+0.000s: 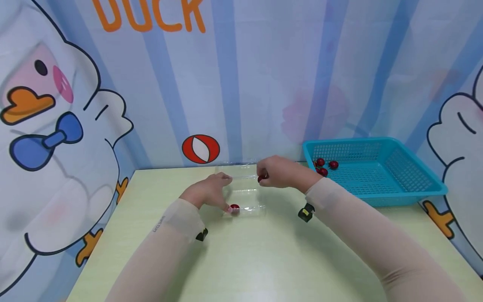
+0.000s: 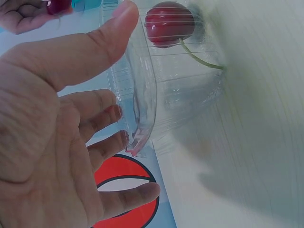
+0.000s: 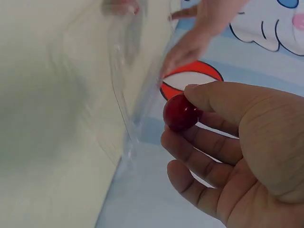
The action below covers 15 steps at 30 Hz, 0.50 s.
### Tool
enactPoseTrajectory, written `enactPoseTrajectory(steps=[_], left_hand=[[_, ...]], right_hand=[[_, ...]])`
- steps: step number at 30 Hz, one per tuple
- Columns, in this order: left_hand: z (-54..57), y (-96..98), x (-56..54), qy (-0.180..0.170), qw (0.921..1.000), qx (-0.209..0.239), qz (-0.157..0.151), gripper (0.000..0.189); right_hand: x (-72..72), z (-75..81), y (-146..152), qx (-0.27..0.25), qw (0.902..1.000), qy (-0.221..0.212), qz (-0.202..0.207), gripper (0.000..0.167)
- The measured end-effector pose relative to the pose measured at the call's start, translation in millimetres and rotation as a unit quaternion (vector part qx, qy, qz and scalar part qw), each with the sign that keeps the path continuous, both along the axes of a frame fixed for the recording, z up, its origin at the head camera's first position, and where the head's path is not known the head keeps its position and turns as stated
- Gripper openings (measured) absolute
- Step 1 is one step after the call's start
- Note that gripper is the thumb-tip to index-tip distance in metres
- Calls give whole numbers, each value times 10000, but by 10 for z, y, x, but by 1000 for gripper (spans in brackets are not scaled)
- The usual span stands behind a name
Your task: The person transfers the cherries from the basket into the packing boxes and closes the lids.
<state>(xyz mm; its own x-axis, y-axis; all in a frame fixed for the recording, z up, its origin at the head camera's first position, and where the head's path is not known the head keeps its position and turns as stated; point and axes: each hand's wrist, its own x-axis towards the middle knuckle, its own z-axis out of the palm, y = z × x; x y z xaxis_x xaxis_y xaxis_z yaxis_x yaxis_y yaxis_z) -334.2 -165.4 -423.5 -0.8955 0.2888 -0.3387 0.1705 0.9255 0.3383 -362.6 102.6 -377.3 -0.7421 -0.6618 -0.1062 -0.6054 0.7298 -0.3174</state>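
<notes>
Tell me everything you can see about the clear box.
The box is thin, see-through, shiny, apparently plastic, with ribbed sides and a rim. It sits on the table, near the backdrop, with one cherry showing through its near-left part. The left hand spans its left end, thumb at the rim.

Between the two forearms, the bare table (image 1: 249,260) leaves a wide way up to the near side of the clear plastic container (image 1: 247,196). The left hand (image 1: 209,191) blocks the container's left end, while the right hand (image 1: 281,172) takes up room by its right end. Just behind, the printed backdrop (image 1: 264,84) limits reach; rightward, the blue basket's (image 1: 415,192) raised walls obstruct low passage.
</notes>
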Motion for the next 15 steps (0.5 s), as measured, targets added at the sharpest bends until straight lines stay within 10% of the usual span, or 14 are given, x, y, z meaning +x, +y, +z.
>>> enactPoseTrajectory(steps=[15], left_hand=[[-4, -11, -18, 25, 9999, -30, -92, 112]], right_hand=[[85, -444, -493, 38, 9962, -541, 681, 6]])
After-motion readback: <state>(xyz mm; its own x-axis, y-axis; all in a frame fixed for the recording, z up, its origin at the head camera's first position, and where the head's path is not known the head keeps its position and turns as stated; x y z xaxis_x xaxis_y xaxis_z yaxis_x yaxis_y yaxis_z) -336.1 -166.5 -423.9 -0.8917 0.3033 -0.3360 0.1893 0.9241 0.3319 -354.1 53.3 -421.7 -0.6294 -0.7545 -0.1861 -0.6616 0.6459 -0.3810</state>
